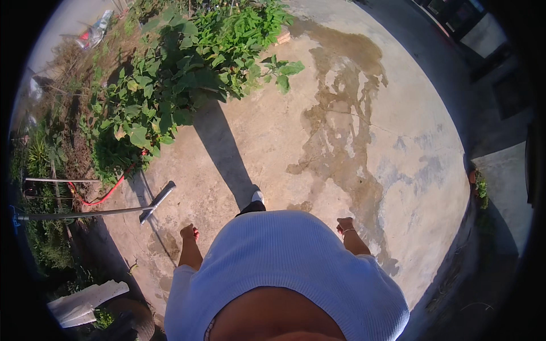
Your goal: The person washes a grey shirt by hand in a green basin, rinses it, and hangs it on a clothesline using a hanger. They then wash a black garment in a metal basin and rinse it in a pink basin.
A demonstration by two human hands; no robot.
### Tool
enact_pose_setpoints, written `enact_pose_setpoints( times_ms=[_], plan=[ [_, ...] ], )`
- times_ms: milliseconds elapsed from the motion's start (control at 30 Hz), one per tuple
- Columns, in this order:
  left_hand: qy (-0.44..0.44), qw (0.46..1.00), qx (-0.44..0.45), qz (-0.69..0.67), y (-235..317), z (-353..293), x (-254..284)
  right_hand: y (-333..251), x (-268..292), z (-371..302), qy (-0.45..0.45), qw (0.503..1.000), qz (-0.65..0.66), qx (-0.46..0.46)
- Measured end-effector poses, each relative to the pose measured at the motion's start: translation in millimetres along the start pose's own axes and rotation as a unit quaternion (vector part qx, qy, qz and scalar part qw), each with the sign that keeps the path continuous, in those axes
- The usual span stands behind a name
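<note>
My left hand (189,232) hangs beside my body, fingers curled in, with small red spots at the fingertips. On the other side my right hand (344,224) hangs too, its fingers also curled, a thin bracelet (348,230) around the wrist. No held object shows in either hand. Nearest to my left hand, though apart from it, is a T-shaped long-handled tool (157,203) with a grey crossbar; its pole reaches leftward. One white shoe (258,196) shows ahead of my light blue knit top (273,238).
Leafy green plants (165,79) fill the bed at the far left. A red hose (108,194) curves along its edge. Wet patches (341,131) mark the concrete (409,187) ahead and right. A broken pale sheet (88,301) lies at the lower left; a wall (506,176) borders the right.
</note>
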State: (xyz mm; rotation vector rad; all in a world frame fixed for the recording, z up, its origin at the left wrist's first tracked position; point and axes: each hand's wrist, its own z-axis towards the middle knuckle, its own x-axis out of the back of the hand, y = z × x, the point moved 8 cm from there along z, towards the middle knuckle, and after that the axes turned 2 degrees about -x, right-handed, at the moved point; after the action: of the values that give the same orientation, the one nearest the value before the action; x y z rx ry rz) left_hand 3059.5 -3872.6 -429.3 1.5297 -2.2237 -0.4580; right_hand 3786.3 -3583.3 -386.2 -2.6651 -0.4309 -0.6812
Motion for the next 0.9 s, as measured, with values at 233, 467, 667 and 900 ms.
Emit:
enact_pose_setpoints(
  times_ms=[233, 467, 667, 900],
  plan=[
    [-0.311, 0.852, -0.219, 0.360, 143, -76, -498, -69, 31, -25, 0.061, 0.988, 0.091, -0.111],
    [-0.332, 0.796, -0.281, 0.422, 257, -52, -773, -289, -43, 100, -0.037, 0.997, 0.061, -0.029],
    [-0.296, 0.876, -0.173, 0.338, 381, -2, -813, -648, 30, 206, -0.028, 0.987, 0.040, 0.156],
    [-0.152, 0.948, -0.130, 0.248, 446, 16, -979, -1024, 158, 330, 0.052, 0.960, 0.070, 0.265]
  ],
)
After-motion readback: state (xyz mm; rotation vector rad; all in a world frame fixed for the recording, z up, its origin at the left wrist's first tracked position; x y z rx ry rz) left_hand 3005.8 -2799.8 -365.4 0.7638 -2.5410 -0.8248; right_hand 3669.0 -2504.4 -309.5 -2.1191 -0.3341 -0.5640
